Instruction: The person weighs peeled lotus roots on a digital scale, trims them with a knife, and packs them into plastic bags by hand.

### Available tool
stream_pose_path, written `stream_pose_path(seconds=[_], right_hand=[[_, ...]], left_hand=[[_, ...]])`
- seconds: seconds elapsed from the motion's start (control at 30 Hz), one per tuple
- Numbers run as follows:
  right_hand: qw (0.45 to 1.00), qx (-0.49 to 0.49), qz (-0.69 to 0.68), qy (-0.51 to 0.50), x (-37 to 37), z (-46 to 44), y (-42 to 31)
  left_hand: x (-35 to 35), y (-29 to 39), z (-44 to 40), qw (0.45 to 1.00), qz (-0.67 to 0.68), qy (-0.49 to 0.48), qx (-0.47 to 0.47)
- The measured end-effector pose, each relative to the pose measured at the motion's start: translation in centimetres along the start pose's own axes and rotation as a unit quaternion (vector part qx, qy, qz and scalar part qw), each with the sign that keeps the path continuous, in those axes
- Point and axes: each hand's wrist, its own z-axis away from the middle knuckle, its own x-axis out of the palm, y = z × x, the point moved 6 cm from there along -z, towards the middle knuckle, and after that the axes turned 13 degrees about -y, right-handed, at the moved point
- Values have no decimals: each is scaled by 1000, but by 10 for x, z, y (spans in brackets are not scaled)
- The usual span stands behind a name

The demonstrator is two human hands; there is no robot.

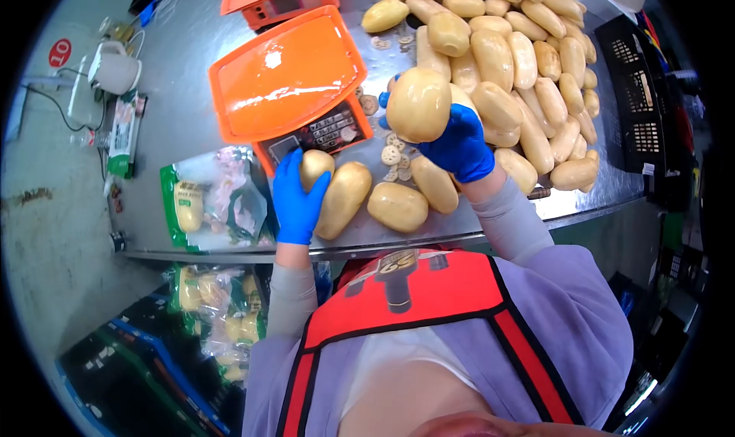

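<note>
My right hand, in a blue glove, grips a large pale lotus root and holds it up over the table. My left hand, also blue-gloved, has its thumb and fingers around a smaller lotus root in front of the orange scale. Beside it lies a longer lotus root. Two more, a stubby lotus root and a slanted lotus root, rest near the table edge. Cut lotus slices with holes lie between my hands.
A big pile of lotus roots covers the right of the metal table. A second orange scale stands behind. Printed plastic bags lie at left; packed bags sit below the edge. A black crate stands right.
</note>
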Motion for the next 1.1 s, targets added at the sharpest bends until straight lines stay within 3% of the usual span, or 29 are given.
stream_pose_path(seconds=[0.03,0.07,0.1,0.17,0.33,0.47,0.5,0.57,0.67,0.7,0.8,0.87,0.93,0.97,1.0,1.03,1.07,1.1], right_hand=[[968,30,-248,19,9,3,14],[968,32,-248,14,20,3,14],[990,68,-117,29,29,3,16],[894,0,-444,-64,43,0,28],[903,29,-428,3,64,-8,44],[916,59,-394,45,82,-16,62],[911,85,-399,55,90,-18,68],[910,115,-399,10,108,-21,79],[917,185,-348,-64,136,-17,80],[935,219,-270,-66,125,-11,96],[956,284,-67,-41,98,20,77],[973,208,91,-31,70,50,48],[966,154,171,115,24,98,12],[938,159,220,217,-11,134,4],[922,127,249,268,-41,172,-10],[887,103,299,336,-67,208,-16],[851,82,372,361,-95,248,-16],[759,212,474,392,-114,285,-17]], left_hand=[[1,2,0,1000,14,-3,1],[2,4,0,1000,28,-6,2],[1,3,1,1000,27,-3,0],[3,-1,3,998,64,-22,5],[-10,-2,11,991,133,-3,-10],[-44,35,17,971,236,36,14],[-48,45,17,970,232,46,63],[-58,64,13,967,193,50,159],[-58,57,9,946,268,66,172],[-56,55,9,941,305,33,141],[-37,46,1,858,505,-10,89],[-8,21,-5,761,648,-17,27],[12,16,-5,669,731,-44,-123],[21,17,-7,620,767,-71,-148],[30,18,-7,568,798,-97,-176],[34,20,-7,570,795,-110,-178],[42,27,-6,509,827,-155,-184],[47,34,-5,447,852,-196,-189]])
